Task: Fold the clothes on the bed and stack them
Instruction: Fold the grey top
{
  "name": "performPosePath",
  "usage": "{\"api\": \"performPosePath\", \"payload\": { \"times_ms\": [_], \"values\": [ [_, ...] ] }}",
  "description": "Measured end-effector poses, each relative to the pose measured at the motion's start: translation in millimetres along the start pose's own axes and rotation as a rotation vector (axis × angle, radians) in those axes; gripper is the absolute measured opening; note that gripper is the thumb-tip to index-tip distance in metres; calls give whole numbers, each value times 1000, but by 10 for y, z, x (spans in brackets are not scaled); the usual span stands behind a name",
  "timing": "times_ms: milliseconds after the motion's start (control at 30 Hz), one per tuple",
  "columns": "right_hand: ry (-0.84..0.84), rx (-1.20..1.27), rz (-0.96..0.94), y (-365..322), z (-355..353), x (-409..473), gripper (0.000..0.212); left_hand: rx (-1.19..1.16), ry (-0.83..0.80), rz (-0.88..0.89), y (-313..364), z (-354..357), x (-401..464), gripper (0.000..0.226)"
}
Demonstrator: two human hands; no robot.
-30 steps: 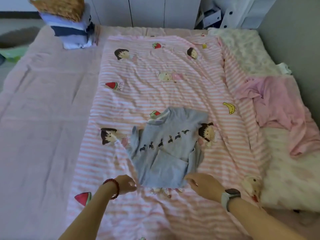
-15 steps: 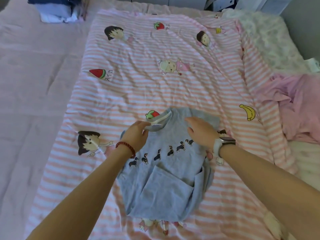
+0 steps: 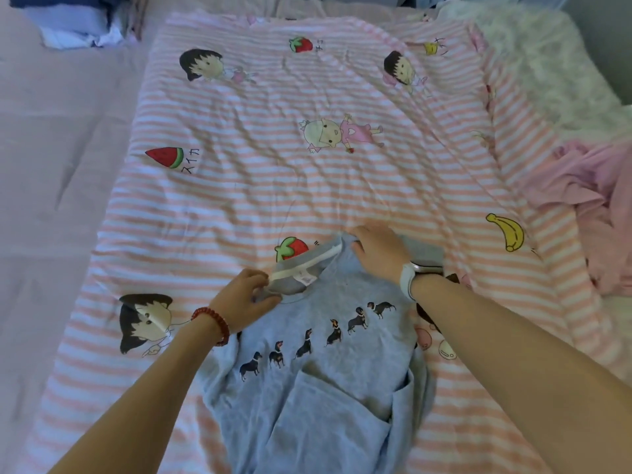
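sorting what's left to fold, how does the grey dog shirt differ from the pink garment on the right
The grey dog shirt lies spread flat in front, sleeves tucked in; the pink garment sits crumpled at the bed's right edge. Both hands, left hand and right hand, are on the shirt's collar; nothing touches the pink one. The shirt shows printed dogs; the pink looks plain. Both rest on the bed.

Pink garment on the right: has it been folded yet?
No. The pink garment lies crumpled at the bed's right edge, while both hands are on the blue shirt.
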State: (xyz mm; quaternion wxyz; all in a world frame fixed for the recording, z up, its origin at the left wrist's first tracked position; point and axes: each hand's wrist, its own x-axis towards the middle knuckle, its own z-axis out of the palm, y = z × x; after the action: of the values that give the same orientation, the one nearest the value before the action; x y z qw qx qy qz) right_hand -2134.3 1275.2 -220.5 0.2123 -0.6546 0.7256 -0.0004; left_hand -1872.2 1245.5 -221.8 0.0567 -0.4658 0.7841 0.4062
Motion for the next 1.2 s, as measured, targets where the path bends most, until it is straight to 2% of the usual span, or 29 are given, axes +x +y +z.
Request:
{"api": "performPosePath", "payload": {
  "times_ms": [67,200,267,333,400,467,567,700,800,900,1033,1200],
  "values": [
    [51,99,-7,-21,-86,-241,18,-49,-34,8,69,-40,-99,10],
    [216,218,10,-39,-180,-930,18,-90,-108,-38,272,-42,-373,16],
    [303,293,44,-87,-209,-1301,22,-118,-133,-5,411,-26,-596,27],
    [367,370,84,-149,-240,-1653,24,-114,-54,66,542,-19,-850,33],
    [474,396,106,-209,-281,-2000,23,-153,101,124,660,-13,-1161,26],
    [598,398,126,-297,-342,-2340,24,-202,213,171,747,-28,-1486,38],
    [702,463,132,-455,-435,-2821,26,-242,228,177,855,-75,-1973,35],
    [766,563,101,-565,-620,-3438,23,-239,230,110,970,-138,-2630,48],
    [751,686,44,-583,-818,-3948,23,-230,329,169,1099,-149,-3188,26],
    [704,729,-47,-612,-1035,-4404,25,-251,503,221,1284,-93,-3698,28],
    [777,733,-163,-721,-1351,-4776,24,-378,712,307,1598,-88,-4175,22],
    [823,751,-275,-857,-1764,-5024,30,-502,735,356,1888,-236,-4462,18]
  ]
}}
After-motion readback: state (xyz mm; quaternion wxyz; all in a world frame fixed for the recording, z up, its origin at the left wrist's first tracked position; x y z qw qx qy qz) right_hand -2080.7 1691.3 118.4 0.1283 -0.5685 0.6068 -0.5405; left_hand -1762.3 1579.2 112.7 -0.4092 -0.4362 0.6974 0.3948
